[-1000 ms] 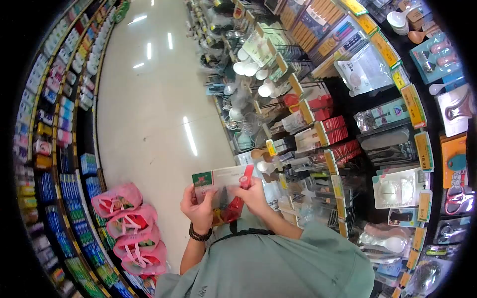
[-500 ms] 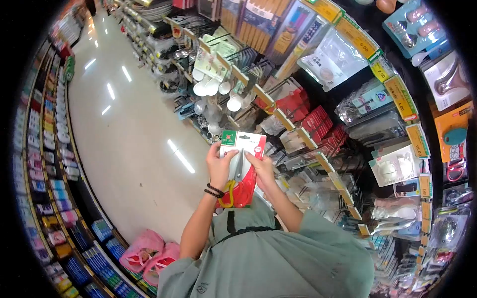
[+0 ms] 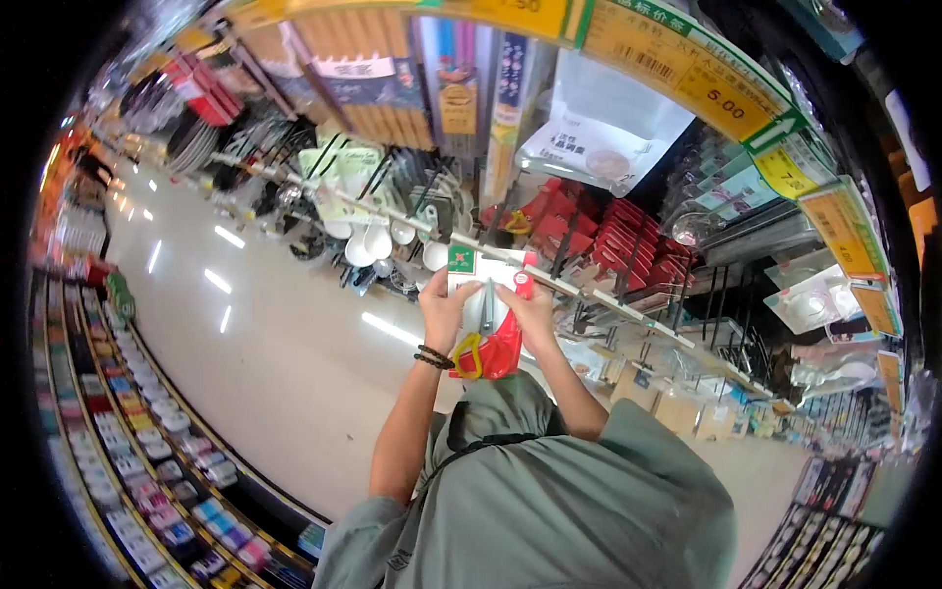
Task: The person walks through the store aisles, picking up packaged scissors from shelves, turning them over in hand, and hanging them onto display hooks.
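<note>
scissors on a card, gripped by both hands

the scissors (image 3: pixel 488 306) sit on a card (image 3: pixel 503 264) in front of the person's chest, between the two hands. the blades run up the middle of the card, the tip away from the body, the yellow loop (image 3: pixel 467 357) at the lower end, below both thumbs. the card's upper part is white with a green corner at top left; its lower part is red.

the left hand (image 3: pixel 443 313) has its grip closed on the card's left edge, the right hand (image 3: pixel 531 318) on its right edge. each thumb lies on the front, angled in toward the blades from either side; the fingers behind are mostly hidden. the yellow loop lies clear of both grips, nearer the left wrist, which wears a bracelet (image 3: pixel 433 357) of dark beads.

past the card's top right, a shelf rail (image 3: pixel 628 313) slants by; whether they touch i cannot tell. beyond the rail hang red packs (image 3: pixel 625 245), with white spoons (image 3: pixel 369 243) to the left and yellow price tags (image 3: pixel 721 90) above right. below the hands is a grey-green shirt (image 3: pixel 559 510) with a black strap (image 3: pixel 488 442); the pale floor (image 3: pixel 285 393) stretches off left to stocked shelves (image 3: pixel 147 432).
</note>
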Motion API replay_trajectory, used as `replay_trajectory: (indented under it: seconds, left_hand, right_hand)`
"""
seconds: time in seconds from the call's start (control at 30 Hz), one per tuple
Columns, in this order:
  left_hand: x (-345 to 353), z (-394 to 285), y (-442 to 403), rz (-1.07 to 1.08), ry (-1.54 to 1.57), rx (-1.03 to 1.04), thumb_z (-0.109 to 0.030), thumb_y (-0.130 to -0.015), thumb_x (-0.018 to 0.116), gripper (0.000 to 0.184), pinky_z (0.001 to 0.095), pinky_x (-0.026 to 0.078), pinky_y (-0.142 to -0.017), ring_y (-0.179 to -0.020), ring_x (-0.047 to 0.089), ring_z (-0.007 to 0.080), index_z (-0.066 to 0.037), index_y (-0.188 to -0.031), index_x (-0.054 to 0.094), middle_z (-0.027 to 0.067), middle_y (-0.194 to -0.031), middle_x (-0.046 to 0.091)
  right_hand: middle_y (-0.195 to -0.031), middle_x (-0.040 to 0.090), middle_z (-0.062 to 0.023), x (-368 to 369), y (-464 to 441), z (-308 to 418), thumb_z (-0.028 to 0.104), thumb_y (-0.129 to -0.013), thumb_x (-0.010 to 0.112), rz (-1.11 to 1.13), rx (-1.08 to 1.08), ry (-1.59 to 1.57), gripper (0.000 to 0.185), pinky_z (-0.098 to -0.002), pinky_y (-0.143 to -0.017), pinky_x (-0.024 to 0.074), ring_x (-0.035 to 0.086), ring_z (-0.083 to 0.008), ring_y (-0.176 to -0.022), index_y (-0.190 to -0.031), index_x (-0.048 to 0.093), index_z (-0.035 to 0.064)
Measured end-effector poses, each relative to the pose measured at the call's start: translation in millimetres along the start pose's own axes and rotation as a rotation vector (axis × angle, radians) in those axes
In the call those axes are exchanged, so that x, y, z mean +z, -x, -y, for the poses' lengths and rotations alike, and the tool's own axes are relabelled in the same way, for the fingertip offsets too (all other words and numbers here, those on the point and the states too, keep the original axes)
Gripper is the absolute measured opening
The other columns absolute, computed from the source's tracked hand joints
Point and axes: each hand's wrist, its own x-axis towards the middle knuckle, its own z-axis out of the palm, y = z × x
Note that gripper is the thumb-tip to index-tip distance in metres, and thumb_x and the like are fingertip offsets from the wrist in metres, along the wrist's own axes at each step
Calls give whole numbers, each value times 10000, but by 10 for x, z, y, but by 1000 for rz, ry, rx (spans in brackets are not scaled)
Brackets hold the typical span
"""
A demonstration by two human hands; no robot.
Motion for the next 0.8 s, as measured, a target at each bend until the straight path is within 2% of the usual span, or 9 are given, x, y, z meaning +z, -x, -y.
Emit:
replay_trajectory:
  seconds: [0.03, 0.07, 0.17, 0.2, 0.23, 0.27, 0.37, 0.7, 0.8]
  left_hand:
    - [13, 21, -46, 9, 23, -12, 43, -779, 718, 331, 246, 512, -735, -817, 639, 107, 40, -1099, 633, 66, -974, 693]
    - [20, 144, -133, 34, 101, 115, 21, -780, 728, 324, 211, 487, -595, -705, 615, 64, 24, -1091, 639, 41, -906, 693]
    - [4, 91, -259, 65, 61, 47, -5, -779, 739, 303, 185, 401, -449, -580, 556, 23, 5, -1069, 649, 15, -827, 684]
    - [44, 94, -311, 62, 84, 59, -24, -781, 744, 269, 179, 325, -382, -498, 493, 1, -17, -1037, 660, -11, -755, 663]
    - [58, 89, -362, 72, 79, 58, -23, -782, 742, 263, 179, 328, -386, -499, 491, 2, -19, -1033, 660, -16, -748, 657]
    - [57, 80, -415, 82, 75, 55, -22, -783, 740, 258, 180, 331, -389, -499, 489, 3, -20, -1029, 661, -21, -741, 651]
    - [66, 118, -565, 107, 73, 69, -10, -786, 728, 266, 185, 332, -396, -499, 472, 3, -24, -1041, 653, -39, -710, 623]
    - [-27, 36, -664, 172, 45, 24, -10, -783, 740, 278, 180, 316, -403, -509, 463, -6, -25, -1044, 646, -38, -723, 638]
    - [-75, -5, -675, 222, -40, 36, 35, -796, 685, 298, 181, 428, -512, -606, 546, 35, 7, -1083, 611, 2, -838, 659]
  right_hand:
    - [-997, 681, -47, -11, -51, 3, 39, -853, 688, 17, -29, 27, 208, -249, -757, 513, 631, -93, -856, -1054, 664, -9]
    - [-1007, 679, -53, -33, -93, 8, 30, -850, 688, 33, -52, 57, 212, -246, -760, 515, 632, -96, -869, -1057, 660, -10]
    - [-992, 681, -52, 0, -159, 40, 27, -850, 689, 14, -68, 47, 198, -243, -781, 512, 629, -96, -883, -1042, 662, -15]
    - [-988, 682, -52, 57, -169, 116, 29, -851, 688, 12, -82, 24, 197, -243, -786, 510, 629, -97, -883, -1041, 662, -16]
    - [-983, 682, -51, 77, -180, 161, 32, -852, 688, 9, -95, 3, 196, -243, -792, 508, 629, -98, -883, -1040, 661, -17]
    - [-993, 682, -56, 28, -216, 167, 38, -840, 693, 7, -158, 181, 213, -258, -816, 498, 625, -110, -902, -1045, 660, -9]
    - [-999, 681, -61, 17, -280, 188, 36, -813, 699, -69, -219, 357, 238, -276, -831, 492, 620, -118, -918, -1046, 660, 1]
    - [-941, 698, -35, 199, -216, 140, 25, -793, 711, -174, -271, 226, 199, -265, -762, 508, 631, -92, -822, -987, 680, -3]
    - [-951, 689, -36, 298, -184, 134, 14, -799, 708, -216, -276, 141, 210, -255, -758, 506, 628, -91, -822, -1004, 671, -10]
